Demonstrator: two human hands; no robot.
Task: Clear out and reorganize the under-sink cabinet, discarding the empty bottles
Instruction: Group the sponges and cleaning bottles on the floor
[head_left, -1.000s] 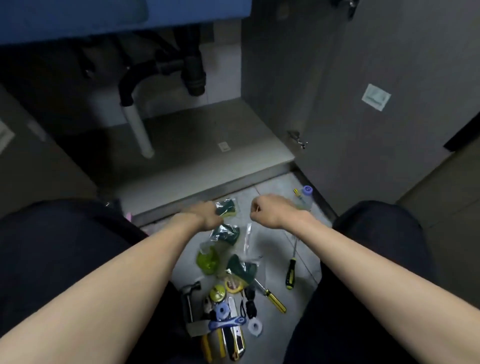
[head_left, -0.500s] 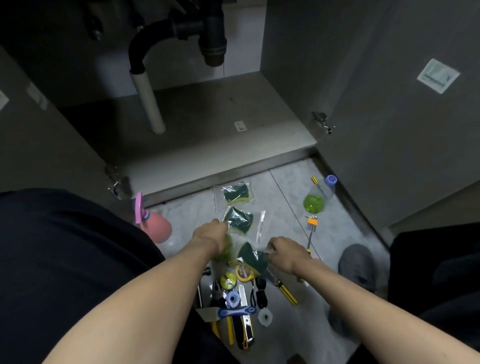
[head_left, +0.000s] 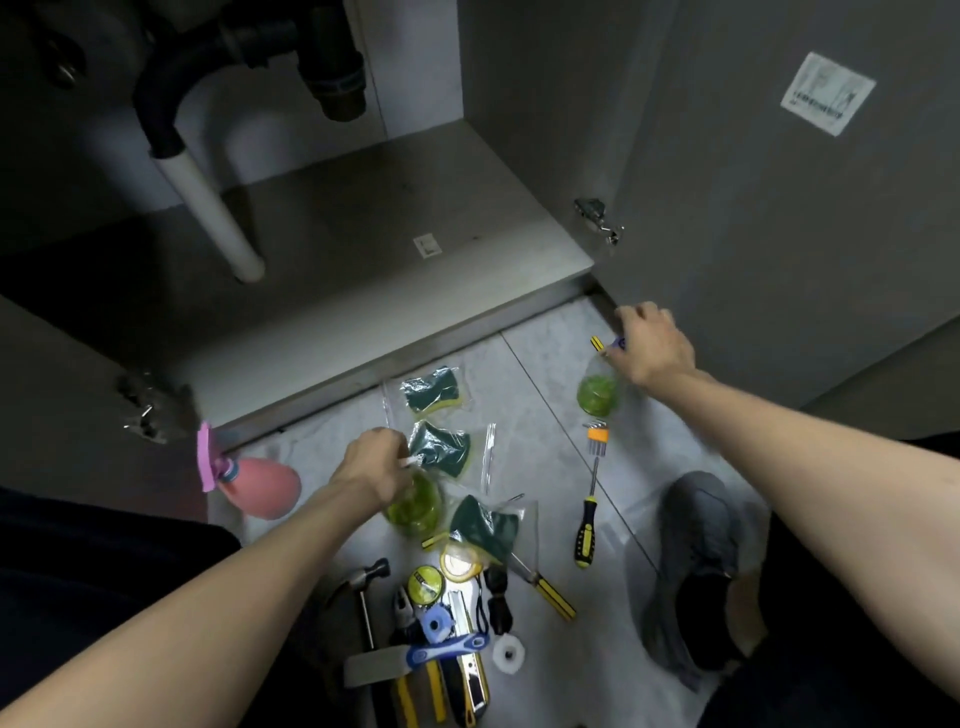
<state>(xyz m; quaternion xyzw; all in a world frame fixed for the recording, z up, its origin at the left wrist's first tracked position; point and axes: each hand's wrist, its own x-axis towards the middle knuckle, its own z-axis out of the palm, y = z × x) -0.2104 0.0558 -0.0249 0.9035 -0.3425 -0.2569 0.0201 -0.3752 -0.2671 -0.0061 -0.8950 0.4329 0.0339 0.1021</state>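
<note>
Both hands have split apart since half a second ago, when they worked close together over the sponge packets in the middle of the floor. From the head view, the right hand (head_left: 655, 348) has swung out to the far right and now curls round the top of a clear bottle (head_left: 599, 393) with green liquid in its base, lying on the tile just beside the open cabinet door (head_left: 779, 208). The left hand (head_left: 375, 467) has settled on a second green-bottomed bottle (head_left: 415, 506) near the middle, its fingers closed round the neck (a white cap or nozzle shows at the fingertips). So each hand grasps a bottle, which I read as the sorting step: the two look nearly empty and are likely bound for discarding. The cabinet floor (head_left: 363, 218) is already emptied, with only the white drain pipe (head_left: 213, 208) standing on it. Three packaged sponges (head_left: 441, 449), a pink bottle (head_left: 262, 488) at the left, hex keys (head_left: 597, 434), a screwdriver (head_left: 586, 530) and a heap of hand tools (head_left: 441, 639) lie on the tiles, yet to be put back.
</note>
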